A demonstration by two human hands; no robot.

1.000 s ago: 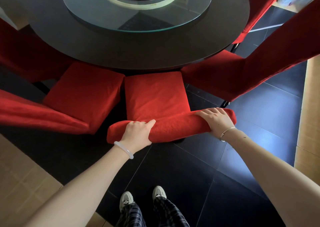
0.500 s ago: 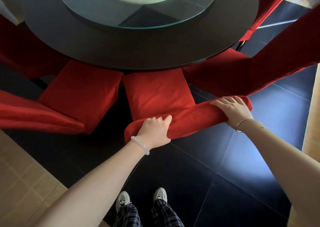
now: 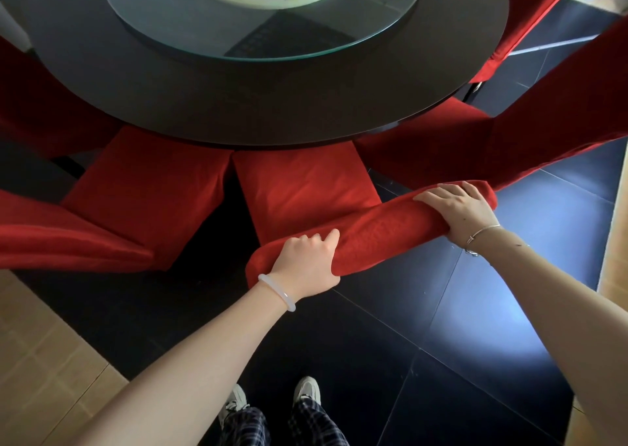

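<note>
I see both grips on the top of the chair back [image 3: 384, 238]. The left grip [image 3: 306, 265] has its fingers curled over the end farther from the worktop [image 3: 238, 105]. The right grip [image 3: 458, 211] wraps the end nearer to it, so each is closed on the padded red roll. I believe two holds are used so that the chair cannot twist. Its seat [image 3: 306, 194] has the front edge just under the worktop's rim, between the left neighbour seat [image 3: 142, 204] and the right neighbour seat [image 3: 418, 153] (the gaps are narrow). The back lies slanted to the rim, so I judge it needs squaring first.
</note>
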